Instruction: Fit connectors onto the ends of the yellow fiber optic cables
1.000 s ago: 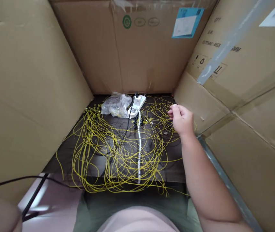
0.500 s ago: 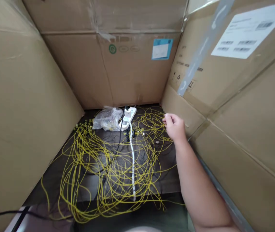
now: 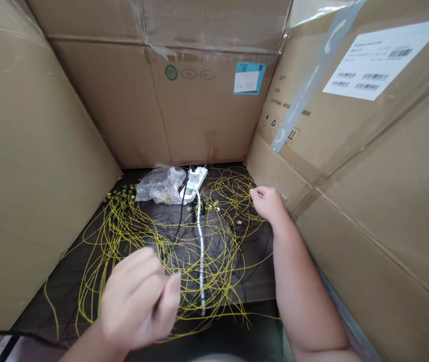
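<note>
My right hand (image 3: 268, 202) reaches to the right end of the dark surface, beside a loose coil of thin yellow wires (image 3: 229, 187). Its fingers are pinched together at the coil's edge; whatever is between them is too small to make out. Closer to me, my left hand (image 3: 137, 299) hovers over the big tangle of yellow wires (image 3: 105, 241), curled with its back toward me. The inside of that hand is hidden. A white power strip (image 3: 198, 177) with a black plug lies at the back, and its white wrapped cord (image 3: 201, 246) runs toward me.
A crumpled clear plastic bag (image 3: 162, 183) lies left of the power strip. Cardboard walls stand at the left (image 3: 18, 166), back (image 3: 199, 115) and right (image 3: 380, 201). Small connectors (image 3: 124, 193) sit at the wire ends. A black cable (image 3: 18, 334) crosses the lower left.
My left hand has come into view from below, over the wire tangle. My right hand stays near the coil, slightly lower. The view has shifted a little.
</note>
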